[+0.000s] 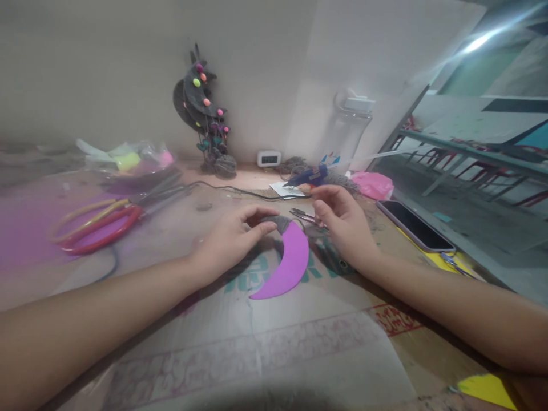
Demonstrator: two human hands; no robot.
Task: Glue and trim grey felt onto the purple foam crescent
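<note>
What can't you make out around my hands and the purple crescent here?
Head view only.
Tip of purple crescent: covered by left hand and grey wrapping.
Whether right hand pinches anything: too fine to tell.
Contents of bag at left: blurred.
Digits on clock: too small.

Light soft and even, rather dim. Hard white glare streak far up and right of the purple crescent (287,264). Faint shadows on the table (325,342) just below it. Left of the crescent, heavy smear; scissors (96,225) blurred. Frame edges bowed; crescent fairly sharp.
</note>
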